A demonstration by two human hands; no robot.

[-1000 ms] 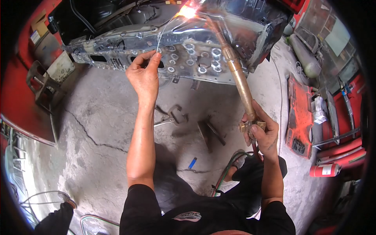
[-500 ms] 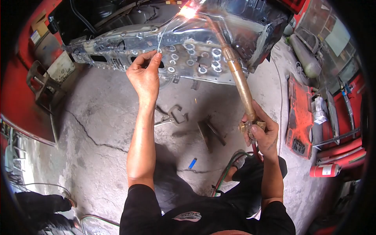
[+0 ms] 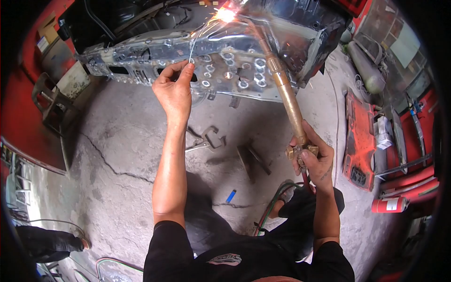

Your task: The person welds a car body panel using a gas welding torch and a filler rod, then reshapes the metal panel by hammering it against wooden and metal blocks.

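Between thumb and fingers, my left hand (image 3: 174, 87) pinches a thin filler rod (image 3: 193, 44) that runs up to a bright glow. My right hand (image 3: 313, 152) is closed round the valve end of a brass welding torch (image 3: 290, 101). The torch's bent tip reaches the same glowing spot (image 3: 227, 15) on a bare metal car body panel (image 3: 221, 75). Sparks fly around that spot, and its glare hides the joint. Round weld marks and several holes dot the panel's face.
On the concrete floor lie a locking clamp (image 3: 208, 140), metal pieces (image 3: 253, 160) and a blue lighter-like object (image 3: 230, 196). Hoses (image 3: 277, 202) run by my leg. A gas cylinder (image 3: 367, 70), a red panel (image 3: 359, 141) and a fire extinguisher (image 3: 390, 204) are at right. Another person's leg (image 3: 49, 242) shows lower left.
More sparks spray leftward from the glowing spot. My hands, the rod and the torch have barely shifted. The other person's leg at lower left has moved.
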